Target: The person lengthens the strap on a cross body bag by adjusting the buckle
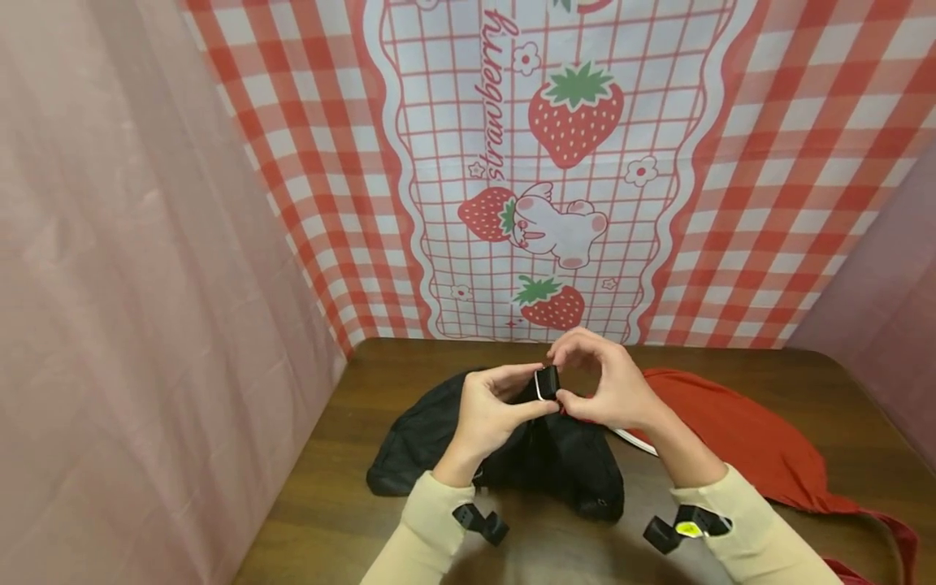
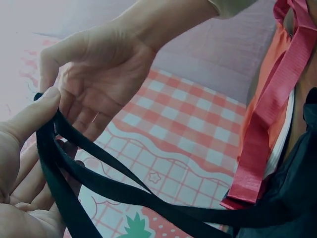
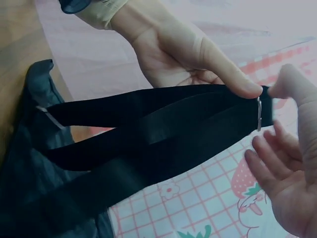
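Both hands meet in front at a black webbing strap (image 1: 550,380) with a thin metal slider (image 3: 259,114) across it. My left hand (image 1: 491,406) holds the strap at the slider, thumb on one edge and fingers on the other. The right hand (image 1: 610,378) pinches the short looped end beyond the slider between thumb and fingertips. From there several lengths of strap (image 2: 119,191) run back to a black cloth item (image 1: 431,435), which lies crumpled on the table below the hands.
A red cloth item (image 1: 746,431) with white trim and a red strap (image 2: 262,134) lies to the right on the wooden table (image 1: 322,487). A red checked strawberry cloth (image 1: 570,195) hangs behind; pink curtains (image 1: 146,284) stand at the sides.
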A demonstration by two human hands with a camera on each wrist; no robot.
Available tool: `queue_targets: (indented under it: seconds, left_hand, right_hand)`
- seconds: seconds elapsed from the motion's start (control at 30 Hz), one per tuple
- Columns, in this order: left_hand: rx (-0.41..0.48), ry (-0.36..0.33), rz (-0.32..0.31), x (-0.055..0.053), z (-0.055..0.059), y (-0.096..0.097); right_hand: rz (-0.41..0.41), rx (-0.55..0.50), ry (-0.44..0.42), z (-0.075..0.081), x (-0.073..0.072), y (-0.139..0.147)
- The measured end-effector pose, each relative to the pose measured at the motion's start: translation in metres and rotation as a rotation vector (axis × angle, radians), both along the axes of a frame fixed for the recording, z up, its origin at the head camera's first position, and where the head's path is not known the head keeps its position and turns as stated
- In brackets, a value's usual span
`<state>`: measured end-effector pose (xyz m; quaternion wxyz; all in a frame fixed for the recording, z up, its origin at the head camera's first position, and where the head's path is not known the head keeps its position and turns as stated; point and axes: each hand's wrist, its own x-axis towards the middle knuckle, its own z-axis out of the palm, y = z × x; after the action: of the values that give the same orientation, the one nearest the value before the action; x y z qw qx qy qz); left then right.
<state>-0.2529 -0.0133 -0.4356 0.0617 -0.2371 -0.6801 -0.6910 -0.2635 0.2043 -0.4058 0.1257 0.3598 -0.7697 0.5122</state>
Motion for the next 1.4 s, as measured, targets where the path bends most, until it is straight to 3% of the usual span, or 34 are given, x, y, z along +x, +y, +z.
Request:
queue_targets:
  seconds: [0.13,0.4,0.67,0.77,0.97,1.07,1.27,1.33,1.4]
  left_hand:
    - [-0.007,-0.020,0.022,0.000,-0.002,-0.002]
    - [-0.013,-0.006,0.012,-0.001,0.000,0.000]
    - [-0.002,0.000,0.028,-0.002,-0.001,0.001]
    - [-0.008,0.001,0.039,-0.002,-0.001,0.001]
    - [-0.004,-0.004,0.022,-0.001,-0.001,0.005]
    - [0.006,-0.010,0.009,-0.002,-0.001,0.007]
    - [0.002,-0.030,0.014,-0.002,-0.002,0.004]
    - [0.018,-0.035,0.021,-0.003,-0.001,0.002]
    - [0.043,-0.037,0.028,-0.003,0.001,-0.001]
  right_hand:
    - [0.010,-0.060,-0.009,-0.003,0.001,0.000]
    - [-0.076,0.059,0.013,-0.002,0.001,0.000]
    - [0.033,-0.158,-0.074,-0.001,0.006,-0.003]
    - [0.076,-0.197,-0.099,-0.001,0.006,-0.005]
    - [0.006,-0.130,-0.107,-0.002,0.005,-0.005]
    - [-0.006,-0.171,-0.127,-0.001,0.005,-0.003]
    - [0.030,-0.374,-0.093,-0.008,0.008,-0.003]
    - [0.004,-0.380,-0.072,-0.015,0.008,-0.004]
    - [-0.019,-0.315,-0.067,-0.023,0.007,-0.005]
